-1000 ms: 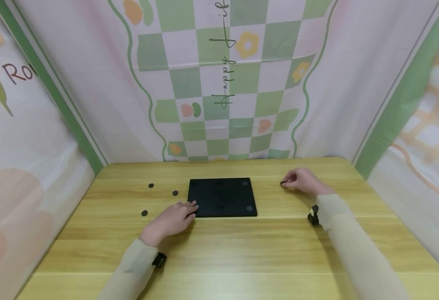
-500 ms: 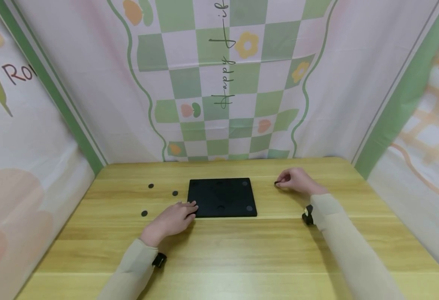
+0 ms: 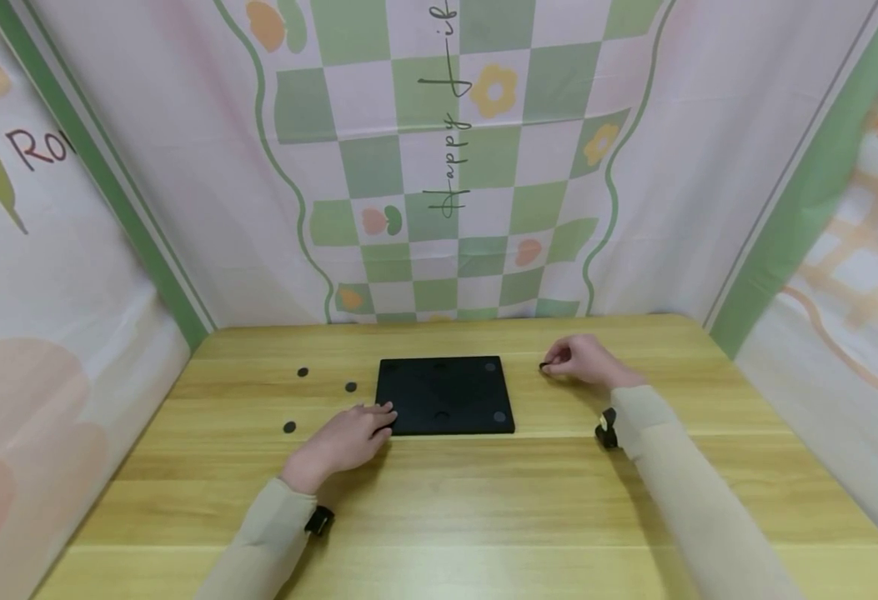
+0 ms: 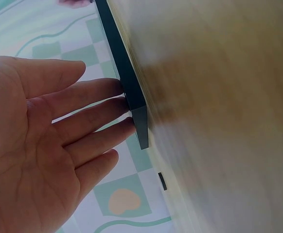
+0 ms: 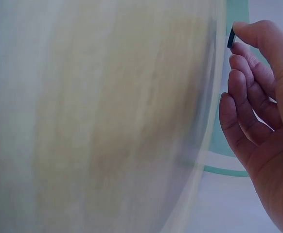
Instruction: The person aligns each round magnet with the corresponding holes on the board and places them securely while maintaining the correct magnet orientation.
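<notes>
So my right grip [image 3: 589, 360] is pinching a small black disc [image 3: 544, 367] between thumb and fingertips, other fingers loosely bent next to it. From the right wrist view the disc is edge-on, roughly parallel to the worktop [image 3: 446, 508] and a bit above it. That forearm comes in from the near right and slants forward and inward, beige sleeve [image 3: 679, 467] down to the wrist.

Left grip [image 3: 337, 440] isn't clutching anything: fingers pretty much straight, thumb held apart, fingertips touching the near left corner of the black board [image 3: 446, 392]. That arm slants in from the near left, palm facing down.

Room-wise, the board is just left of my right grip, with a strip of wood between the disc and the board's right edge. Two grey rounds sit at that end of the board, the far one [image 3: 489, 367] and the near one [image 3: 499, 417]. The worktop's far edge is only a little beyond my right grip, with the curtain [image 3: 484, 192] right behind it. Nearer me there's a wide stretch of wood between the forearms. Over past my left grip, three loose discs [image 3: 351, 387] lie flat, spaced apart, all left of the board.
</notes>
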A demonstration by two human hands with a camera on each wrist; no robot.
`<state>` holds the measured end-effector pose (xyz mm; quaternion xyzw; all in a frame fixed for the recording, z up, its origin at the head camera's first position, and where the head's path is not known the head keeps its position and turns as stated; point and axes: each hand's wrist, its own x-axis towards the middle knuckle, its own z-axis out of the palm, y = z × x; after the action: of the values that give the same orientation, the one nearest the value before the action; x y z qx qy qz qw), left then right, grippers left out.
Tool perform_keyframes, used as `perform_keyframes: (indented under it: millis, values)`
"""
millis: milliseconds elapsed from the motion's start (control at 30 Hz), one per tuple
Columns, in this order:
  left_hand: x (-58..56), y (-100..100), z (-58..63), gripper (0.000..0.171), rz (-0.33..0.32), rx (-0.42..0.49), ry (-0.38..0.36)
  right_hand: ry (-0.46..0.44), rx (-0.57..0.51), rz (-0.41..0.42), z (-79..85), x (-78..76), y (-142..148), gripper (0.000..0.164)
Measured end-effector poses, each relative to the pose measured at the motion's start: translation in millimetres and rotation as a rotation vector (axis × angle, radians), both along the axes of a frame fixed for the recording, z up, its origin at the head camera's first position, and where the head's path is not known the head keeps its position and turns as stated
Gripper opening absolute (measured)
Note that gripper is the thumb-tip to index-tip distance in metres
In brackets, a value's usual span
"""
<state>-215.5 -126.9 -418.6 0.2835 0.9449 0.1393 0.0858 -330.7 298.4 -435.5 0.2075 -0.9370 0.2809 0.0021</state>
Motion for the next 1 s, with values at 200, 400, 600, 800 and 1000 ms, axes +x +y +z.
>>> perform_keyframes:
  millis: [200,400,600,800,1000]
  values:
    - [-0.4,-0.2,-0.4,0.039,-0.004,-0.008,-0.002,-0.006,-0.008,-0.007,-1.1,-1.3,-4.9,0.014]
    - [-0.3,0.0,-0.4,0.039,0.002,-0.004,-0.001,-0.024,-0.013,-0.004,0.7,-0.9,-11.4,0.014]
    - [-0.9,0.1,-1.2,0.039,0.008,0.004,0.001,-0.02,-0.014,0.011,1.3,-2.7,-16.6,0.013]
    - [-2.4,0.5,-3.1,0.038,-0.009,-0.012,0.027,-0.014,-0.014,0.018,0.9,-4.7,-19.9,0.013]
    - [-1.5,0.6,-1.6,0.038,-0.014,-0.01,0.026,-0.006,-0.003,0.024,2.3,-4.4,-23.7,0.012]
